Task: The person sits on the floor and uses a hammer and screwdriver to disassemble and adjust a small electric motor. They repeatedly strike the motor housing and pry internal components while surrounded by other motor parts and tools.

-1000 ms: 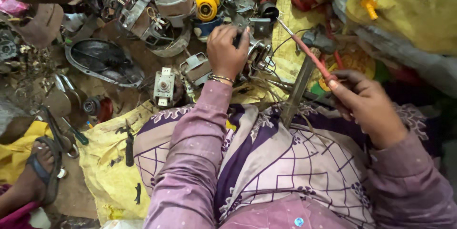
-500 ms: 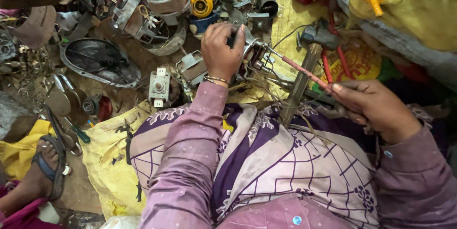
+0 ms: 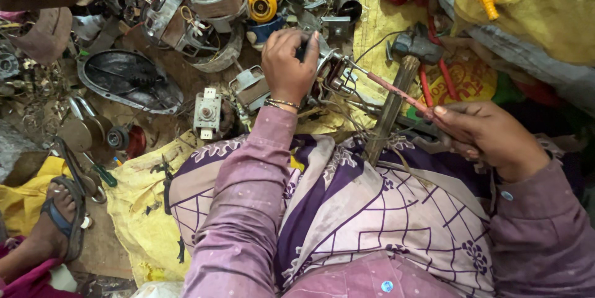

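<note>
Left hand (image 3: 286,57) clamped over the top of a small motor part (image 3: 328,75) on the ground just ahead of the knees, fingers curled down around its casing. Right hand (image 3: 489,137) closed on the near end of a thin reddish rod (image 3: 396,92), well apart to the right and nearer the body. Rod's long axis slanting up and leftward from that grip, far tip touching the motor part's right side, just beside a hammer (image 3: 396,93) lying with its head away.
</note>
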